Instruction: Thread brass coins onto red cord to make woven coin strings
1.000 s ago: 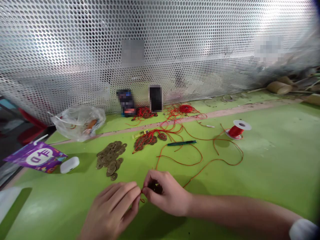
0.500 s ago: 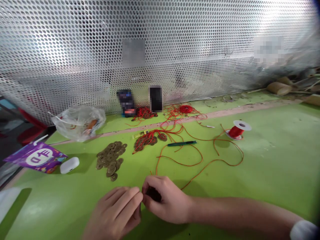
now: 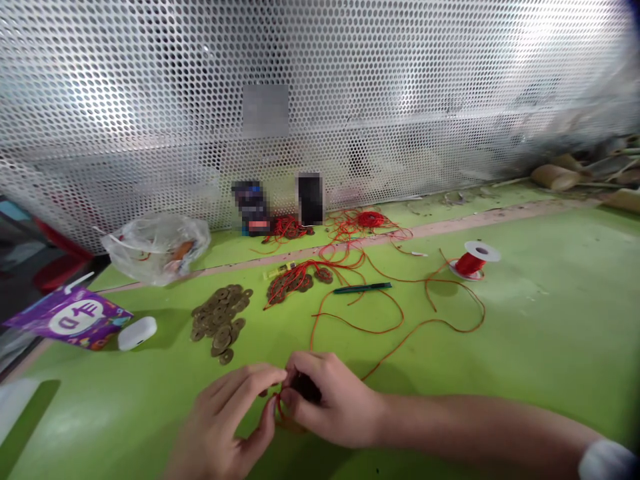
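Observation:
Near the front of the green table, my right hand (image 3: 335,403) is closed, thumb and index finger pinching red cord (image 3: 286,417). My left hand (image 3: 235,417) is beside it, its thumb and fingers parted around the cord; whether it touches the cord is hard to tell. Part of a brown coin (image 3: 263,393) shows below the left fingers. Loose brown coins (image 3: 220,313) lie in a heap beyond my left hand. Coins strung on red cords (image 3: 300,280) lie to the right of that heap. A dark green tool (image 3: 363,288) rests beyond my right hand.
A red cord spool (image 3: 470,261) stands at the right. At the left are a purple packet (image 3: 75,317), a white case (image 3: 137,333) and a clear plastic bag (image 3: 157,248). Two phones (image 3: 311,199) (image 3: 255,208) lean against the perforated metal panel (image 3: 400,100).
My left thumb has moved down and away from its fingers, opening a gap and exposing the red cord and a coin. My right hand keeps its pinch.

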`<state>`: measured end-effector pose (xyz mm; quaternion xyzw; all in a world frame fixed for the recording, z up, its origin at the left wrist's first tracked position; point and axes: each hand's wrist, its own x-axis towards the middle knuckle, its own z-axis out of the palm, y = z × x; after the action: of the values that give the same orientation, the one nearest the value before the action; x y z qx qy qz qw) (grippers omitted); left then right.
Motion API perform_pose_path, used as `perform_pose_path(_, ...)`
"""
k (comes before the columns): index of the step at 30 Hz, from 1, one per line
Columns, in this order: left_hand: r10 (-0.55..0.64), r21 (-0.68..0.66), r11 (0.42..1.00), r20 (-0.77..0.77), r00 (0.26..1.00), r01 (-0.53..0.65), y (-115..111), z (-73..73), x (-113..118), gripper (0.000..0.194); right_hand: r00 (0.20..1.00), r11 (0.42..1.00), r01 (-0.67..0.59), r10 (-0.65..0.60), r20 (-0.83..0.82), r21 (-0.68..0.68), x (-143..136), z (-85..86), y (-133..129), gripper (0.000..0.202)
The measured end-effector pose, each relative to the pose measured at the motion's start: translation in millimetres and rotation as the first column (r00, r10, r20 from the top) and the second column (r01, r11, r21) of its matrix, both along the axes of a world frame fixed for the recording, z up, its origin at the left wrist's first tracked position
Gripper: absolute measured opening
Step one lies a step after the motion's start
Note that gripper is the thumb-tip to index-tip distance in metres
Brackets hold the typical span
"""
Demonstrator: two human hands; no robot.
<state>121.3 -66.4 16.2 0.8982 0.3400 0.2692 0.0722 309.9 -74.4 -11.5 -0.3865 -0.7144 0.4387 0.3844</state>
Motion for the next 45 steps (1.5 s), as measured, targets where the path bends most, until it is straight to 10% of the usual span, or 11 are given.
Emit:
perform_pose_path(9, 0.008, 0.061, 0.998, -0.005, 1.0, -0.007, 2.1, 4.8, 2.9, 0.012, 0.998, 0.996, 0.046, -0.049, -0.029, -0.073, 1.6, 5.5, 3.0, 0.004)
perform_pose_path(19, 0.12, -0.413, 0.911, 0.223, 0.967, -0.018, -4.1, 5.9, 5.2, 0.014, 0.994, 0.998, -0.066, 0.066, -0.082, 0.004, 2.3, 5.6, 2.8, 0.005)
perform_pose_path(27, 0.093, -0.293, 0.954, 0.118, 0.989, -0.055, -1.3, 6.0, 5.9, 0.009, 0.999, 0.999, 0.017, -0.019, -0.044, -0.047, 3.1, 5.0, 4.5, 0.002)
perform_pose_path(35, 0.132, -0.681, 0.729, 0.241, 0.961, 0.071, 0.4, 12.9, 4.9, 0.036, 0.997, 0.993, 0.008, -0.018, -0.081, -0.118, 6.9, 9.4, 10.7, 0.006)
perform_pose_path(39, 0.17, -0.61, 0.792, 0.189, 0.967, -0.02, 1.3, 14.2, 5.9, 0.033, 0.994, 0.989, 0.014, -0.03, -0.107, -0.148, 8.7, 10.4, 14.8, 0.007)
perform_pose_path(45, 0.077, -0.587, 0.798, 0.33, 0.941, 0.14, 2.5, 11.0, -7.7, 0.04, 0.98, 0.98, -0.003, -0.036, -0.194, -0.197, 8.6, 11.6, 15.7, 0.01)
